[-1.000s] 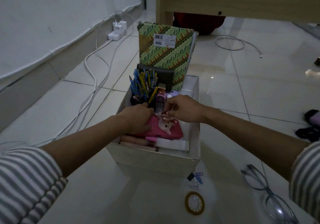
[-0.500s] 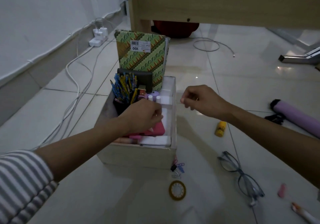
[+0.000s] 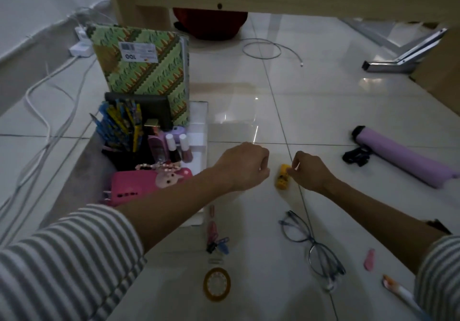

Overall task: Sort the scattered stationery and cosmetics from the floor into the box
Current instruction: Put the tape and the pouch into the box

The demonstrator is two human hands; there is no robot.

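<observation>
Head view of the tiled floor, with all positions given relative to the white box (image 3: 199, 131).

**Inside the box.**
- A green patterned book (image 3: 142, 72) stands upright at the far end.
- A cup of blue and yellow pens (image 3: 122, 126) is at the far left.
- Small cosmetic bottles (image 3: 175, 146) stand just right of the pens.
- A pink case (image 3: 139, 185) with a bunny charm lies at the near end.

**Hands.** Both hands are out to the right of the box, above the floor.
- The left hand (image 3: 241, 166) is nearer the box. Its fingers are curled under, and nothing is visible in them.
- The right hand (image 3: 311, 171) is farther right. Its thumb and forefinger are brought together at the upper edge of a small yellow object (image 3: 282, 180).
- The yellow object lies on the tile between the two hands, outside the box. Whether the right hand's fingers actually grip it cannot be told.

**Items on the floor.**
- Binder clips (image 3: 216, 245) lie just off the near right corner of the box.
- A roll of tape (image 3: 216, 284) lies nearer still to the camera.
- Eyeglasses (image 3: 313, 246) are to the near right, with a small pink item (image 3: 369, 259) and a pen (image 3: 398, 292) beyond them.
- A purple cylinder (image 3: 403, 159) with a black strap lies well to the right of the box.
- A white cable (image 3: 261, 49) is coiled beyond the far end of the box.
</observation>
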